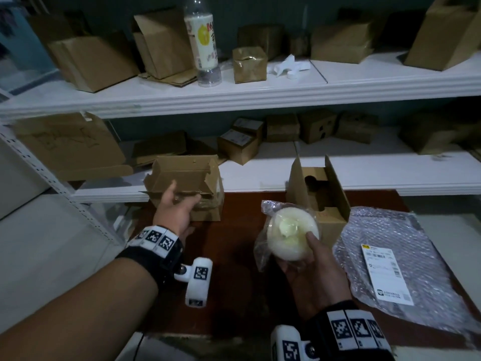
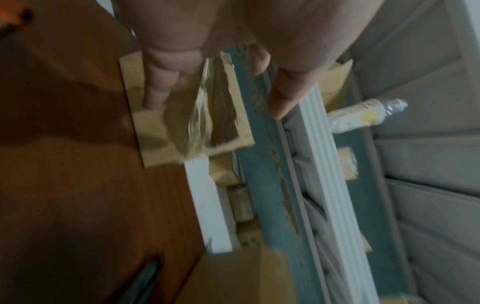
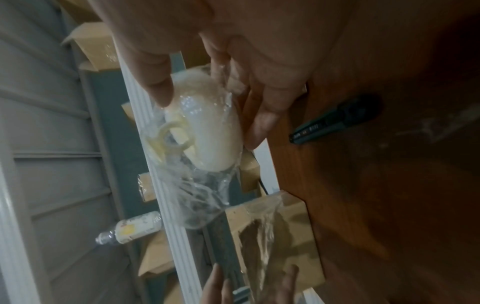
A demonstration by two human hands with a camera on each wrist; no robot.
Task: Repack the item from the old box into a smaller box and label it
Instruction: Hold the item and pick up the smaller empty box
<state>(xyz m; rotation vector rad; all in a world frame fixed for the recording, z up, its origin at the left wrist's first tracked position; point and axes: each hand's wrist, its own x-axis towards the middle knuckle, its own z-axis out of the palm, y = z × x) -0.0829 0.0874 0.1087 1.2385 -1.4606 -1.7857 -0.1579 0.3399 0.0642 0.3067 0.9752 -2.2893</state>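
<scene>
A round white item in a clear plastic bag (image 1: 289, 238) (image 3: 215, 133) is held above the brown table (image 1: 234, 269) by my right hand (image 1: 296, 254) (image 3: 210, 113), thumb on top and fingers underneath. Just behind it stands an open cardboard box with a cut-out insert (image 1: 298, 183). To the left sits a taped cardboard box with raised flaps (image 1: 187, 173) (image 2: 161, 139). My left hand (image 1: 182, 196) (image 2: 215, 107) is at that box's front, thumb spread up and fingers extended against the cardboard, holding nothing.
A bubble-wrap mailer (image 1: 421, 230) with a white shipping label (image 1: 385, 272) lies on the table at right. A dark marker (image 3: 337, 121) lies on the table. Two white shelves (image 1: 260, 97) behind hold several cardboard boxes and a plastic bottle (image 1: 205, 45).
</scene>
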